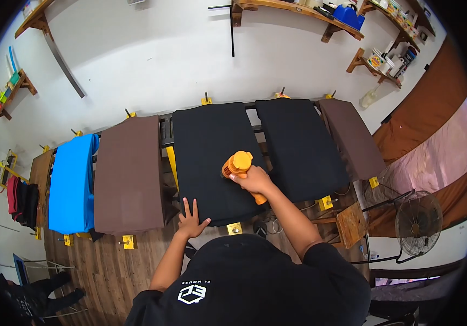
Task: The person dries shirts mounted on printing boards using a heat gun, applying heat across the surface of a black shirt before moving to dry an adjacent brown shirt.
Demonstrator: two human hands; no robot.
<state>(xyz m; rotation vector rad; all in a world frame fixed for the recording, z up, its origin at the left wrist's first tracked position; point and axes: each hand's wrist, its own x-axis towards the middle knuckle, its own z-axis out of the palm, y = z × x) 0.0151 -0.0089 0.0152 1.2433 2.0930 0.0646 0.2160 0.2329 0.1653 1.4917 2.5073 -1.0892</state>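
My right hand (253, 181) is wrapped round the handle of an orange pistol-shaped tool that looks like a heat gun (240, 162). Its dark front end points down and left, close over the black cloth (211, 136) stretched on the middle board. Whether it touches the cloth I cannot tell. At the near left corner of that same cloth lies my left hand (191, 223), fingers spread and holding nothing.
Left of the black cloth are a brown cloth (127, 168) and a blue cloth (71, 185) on boards. On the right are another black cloth (301, 146) and a brown one (352, 138). A fan (418, 223) stands right; a person (32, 293) is at lower left.
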